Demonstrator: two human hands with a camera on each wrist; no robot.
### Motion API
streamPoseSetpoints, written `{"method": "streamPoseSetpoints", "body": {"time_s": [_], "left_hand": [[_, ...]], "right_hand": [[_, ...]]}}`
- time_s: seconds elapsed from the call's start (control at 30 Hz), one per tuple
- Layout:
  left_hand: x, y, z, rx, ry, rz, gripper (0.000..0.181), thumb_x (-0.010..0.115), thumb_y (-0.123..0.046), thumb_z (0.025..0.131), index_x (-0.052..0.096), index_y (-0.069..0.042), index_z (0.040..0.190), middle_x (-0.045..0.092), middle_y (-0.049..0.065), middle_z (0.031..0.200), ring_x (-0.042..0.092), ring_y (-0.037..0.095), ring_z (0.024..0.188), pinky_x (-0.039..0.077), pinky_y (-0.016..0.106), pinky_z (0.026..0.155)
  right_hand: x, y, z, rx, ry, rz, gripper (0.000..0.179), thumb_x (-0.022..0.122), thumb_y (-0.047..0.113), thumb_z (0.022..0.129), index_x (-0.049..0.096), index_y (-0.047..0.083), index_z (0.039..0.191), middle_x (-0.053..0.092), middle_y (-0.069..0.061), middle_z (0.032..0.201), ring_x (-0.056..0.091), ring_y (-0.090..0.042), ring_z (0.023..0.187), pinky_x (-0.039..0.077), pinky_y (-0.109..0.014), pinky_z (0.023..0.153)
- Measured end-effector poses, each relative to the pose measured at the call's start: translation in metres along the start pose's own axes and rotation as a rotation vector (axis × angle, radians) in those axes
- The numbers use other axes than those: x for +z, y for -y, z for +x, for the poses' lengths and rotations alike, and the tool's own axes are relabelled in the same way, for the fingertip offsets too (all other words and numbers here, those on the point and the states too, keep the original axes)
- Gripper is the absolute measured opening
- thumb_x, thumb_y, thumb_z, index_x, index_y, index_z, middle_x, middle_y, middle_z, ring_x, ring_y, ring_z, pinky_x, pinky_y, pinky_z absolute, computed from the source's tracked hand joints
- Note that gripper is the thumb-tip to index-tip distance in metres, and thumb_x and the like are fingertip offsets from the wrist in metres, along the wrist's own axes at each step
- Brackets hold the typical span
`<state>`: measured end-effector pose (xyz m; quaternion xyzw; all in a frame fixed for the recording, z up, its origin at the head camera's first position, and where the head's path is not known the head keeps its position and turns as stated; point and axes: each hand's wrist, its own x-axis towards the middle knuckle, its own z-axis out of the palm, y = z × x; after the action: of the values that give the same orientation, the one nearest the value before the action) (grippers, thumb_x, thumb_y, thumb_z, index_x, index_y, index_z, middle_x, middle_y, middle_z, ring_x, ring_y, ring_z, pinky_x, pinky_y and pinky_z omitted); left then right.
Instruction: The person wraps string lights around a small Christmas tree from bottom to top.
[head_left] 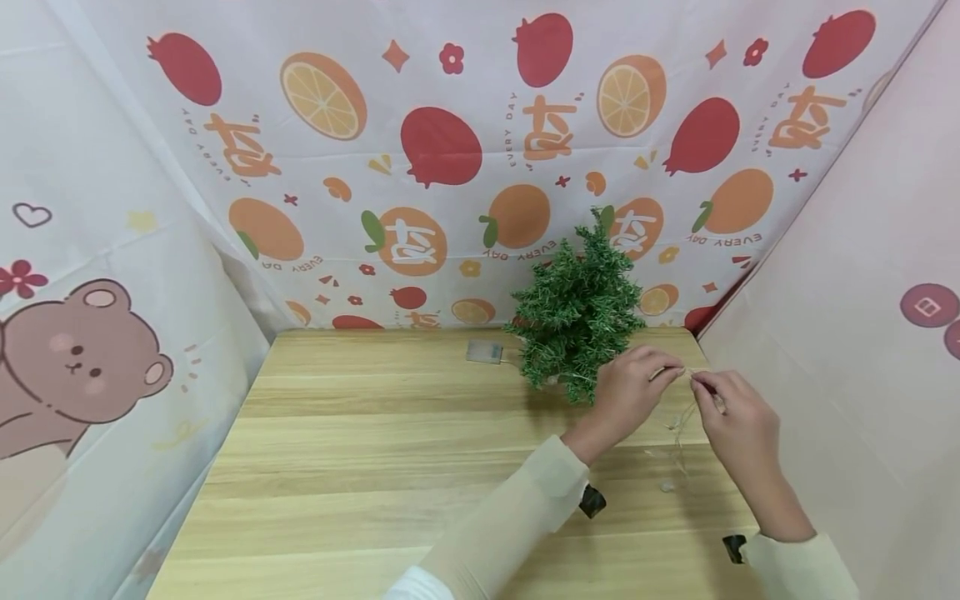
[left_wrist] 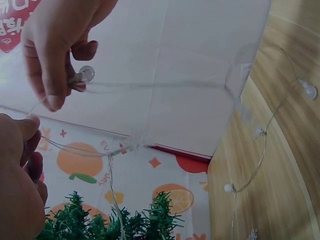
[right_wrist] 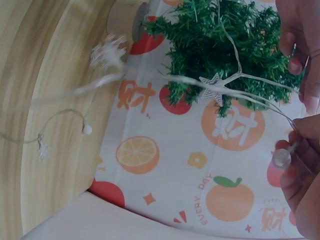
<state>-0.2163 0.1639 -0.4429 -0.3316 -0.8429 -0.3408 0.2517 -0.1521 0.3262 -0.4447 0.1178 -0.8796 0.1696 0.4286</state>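
Note:
To the right of a small artificial Christmas tree point(head_left: 577, 308), both hands are close together on a string of fairy lights point(head_left: 681, 433). My left hand point(head_left: 628, 390) pinches the thin clear wire between thumb and finger. A short way off, my right hand point(head_left: 738, 421) pinches the same wire, with a clear round bulb point(right_wrist: 281, 159) at its fingers. Between tree and left hand, the wire carries a clear star point(right_wrist: 212, 90). The rest of the string hangs from the right hand toward the table, with a small bulb point(left_wrist: 310, 91) and blurred snowflake-like pieces point(right_wrist: 107, 52).
A flat grey box point(head_left: 484, 352) lies left of the tree on the wooden table point(head_left: 337, 467), a wire running toward the tree. Printed cloth point(head_left: 465, 83) rises behind the table, with more cloth at both sides. The tree has a round wooden base point(right_wrist: 122, 20).

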Motion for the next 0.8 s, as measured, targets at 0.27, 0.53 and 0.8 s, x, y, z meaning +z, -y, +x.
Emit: {"method": "streamPoseSetpoints", "body": {"time_s": [0.27,0.53,0.8], "left_hand": [[0.001,-0.002,0.000,-0.035,-0.014,0.011,0.020,0.061,-0.041,0.100,0.078,-0.033,0.108,0.071,-0.019,0.108,0.065,-0.006,0.086,0.036,0.002,0.060],[0.002,0.000,0.001,-0.059,-0.037,0.022,0.017,0.064,-0.040,0.098,0.078,-0.033,0.106,0.071,-0.019,0.106,0.063,-0.008,0.080,0.030,0.003,0.051],[0.003,0.001,0.001,-0.109,-0.010,-0.012,0.019,0.063,-0.040,0.100,0.077,-0.033,0.108,0.071,-0.019,0.108,0.063,-0.008,0.082,0.030,0.003,0.053]], "right_hand": [[-0.004,-0.005,-0.003,0.002,0.008,0.012,0.021,0.074,-0.009,0.082,0.075,-0.003,0.102,0.073,-0.015,0.092,0.068,-0.025,0.069,0.046,-0.015,0.061],[-0.007,-0.006,-0.007,0.035,-0.030,-0.017,0.024,0.075,-0.008,0.083,0.076,-0.005,0.106,0.076,-0.020,0.098,0.074,-0.038,0.082,0.054,-0.023,0.075],[-0.010,-0.009,-0.012,0.084,-0.045,0.000,0.016,0.077,-0.005,0.084,0.075,-0.006,0.100,0.075,-0.020,0.093,0.071,-0.033,0.074,0.030,0.003,0.081]]}}
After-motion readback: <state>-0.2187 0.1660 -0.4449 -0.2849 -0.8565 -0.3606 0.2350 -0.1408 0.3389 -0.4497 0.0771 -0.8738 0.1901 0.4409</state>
